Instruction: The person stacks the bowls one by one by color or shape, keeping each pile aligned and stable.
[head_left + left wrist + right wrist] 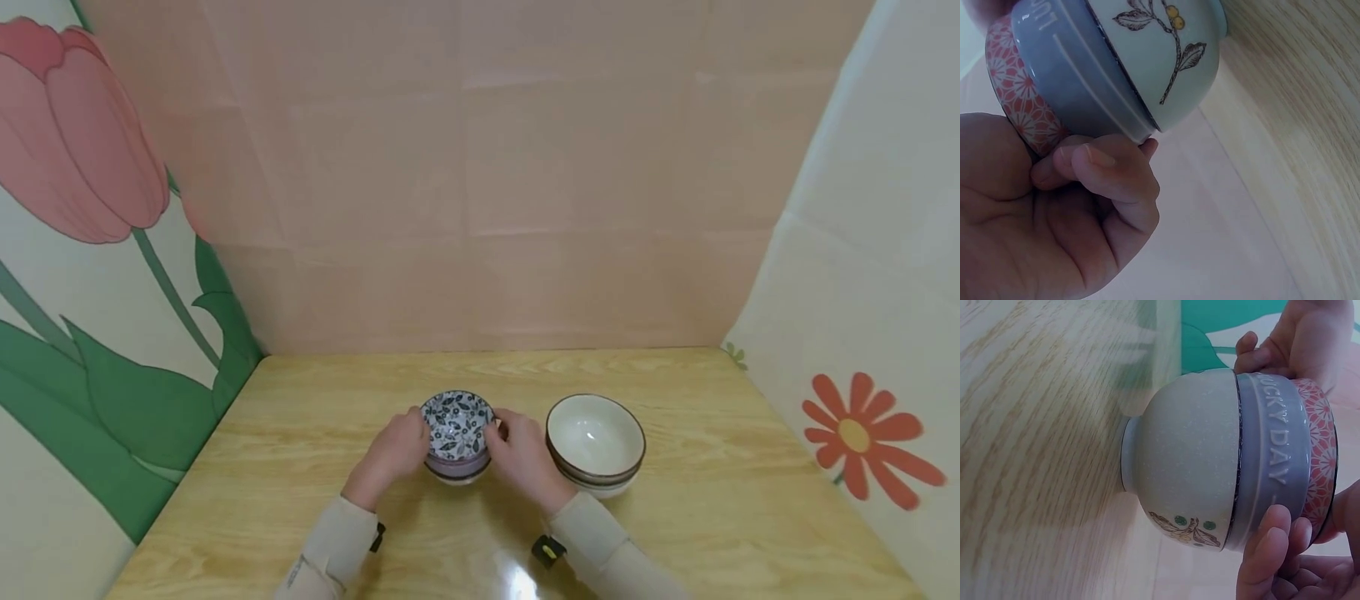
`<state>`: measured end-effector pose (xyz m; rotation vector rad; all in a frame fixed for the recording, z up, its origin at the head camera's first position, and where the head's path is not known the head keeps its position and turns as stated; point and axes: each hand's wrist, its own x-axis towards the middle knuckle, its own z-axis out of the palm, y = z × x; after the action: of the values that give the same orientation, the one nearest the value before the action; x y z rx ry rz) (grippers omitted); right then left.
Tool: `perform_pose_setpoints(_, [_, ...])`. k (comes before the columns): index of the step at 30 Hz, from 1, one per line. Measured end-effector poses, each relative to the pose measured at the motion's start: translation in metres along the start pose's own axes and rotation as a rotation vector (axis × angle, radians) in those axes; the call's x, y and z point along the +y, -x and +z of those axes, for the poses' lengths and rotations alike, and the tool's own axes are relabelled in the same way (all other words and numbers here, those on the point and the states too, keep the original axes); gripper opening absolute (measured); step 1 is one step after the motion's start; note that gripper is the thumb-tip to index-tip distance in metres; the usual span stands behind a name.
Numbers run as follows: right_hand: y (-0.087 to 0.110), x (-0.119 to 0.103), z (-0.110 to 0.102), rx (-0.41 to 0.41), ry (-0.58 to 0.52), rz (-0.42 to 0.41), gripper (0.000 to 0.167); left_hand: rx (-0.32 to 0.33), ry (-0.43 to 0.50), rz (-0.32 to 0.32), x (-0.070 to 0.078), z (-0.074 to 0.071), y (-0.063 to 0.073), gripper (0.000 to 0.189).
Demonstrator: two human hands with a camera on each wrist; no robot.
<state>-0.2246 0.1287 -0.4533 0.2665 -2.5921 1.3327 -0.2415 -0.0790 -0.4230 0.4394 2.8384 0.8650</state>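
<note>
A stack of three bowls stands on the table. On top is a bowl with a dark leaf-and-flower inside (457,423) and a red patterned outside (1320,444). Under it sits a grey-purple bowl (1279,444) with raised lettering. The lowest is a pale bowl (1188,456) with a painted leafy branch. My left hand (397,454) grips the top bowl's left rim, its curled fingers (1116,169) beneath the red band and against the grey-purple bowl. On the opposite side my right hand (525,457) pinches the same bowl's rim, its fingertips near the grey-purple wall.
A second stack, topped by a cream bowl with a brown rim (596,435), stands just right of my right hand. The wood-grain table (322,417) is bordered by a pink backdrop (480,208) behind and flower-printed cloths at both sides.
</note>
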Motion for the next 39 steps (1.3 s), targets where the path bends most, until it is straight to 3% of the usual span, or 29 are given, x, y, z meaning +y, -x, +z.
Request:
perform_pose_setpoints(13, [-0.004,0.003,-0.008,0.008,0.014,0.015,0.016,0.022,0.010,0.017,0.007,0.001,-0.009,0.038])
perform_pose_setpoints(19, [-0.001,0.004,-0.009,-0.010,0.018,0.031,0.018,0.010,0.028,-0.001,0.007,0.003,-0.008,0.040])
perform_pose_setpoints(26, [0.003,0.005,-0.008,-0.033,0.004,0.045,0.032,0.009,0.083,-0.005,0.005,0.003,-0.001,0.043])
perform_pose_setpoints(31, [0.004,0.003,-0.007,-0.033,0.024,0.020,0.031,0.025,0.137,-0.024,0.001,0.001,0.003,0.040])
perform_pose_setpoints(39, [0.004,0.003,-0.006,-0.050,0.035,0.016,0.033,0.024,0.140,-0.039,-0.002,0.003,0.002,0.040])
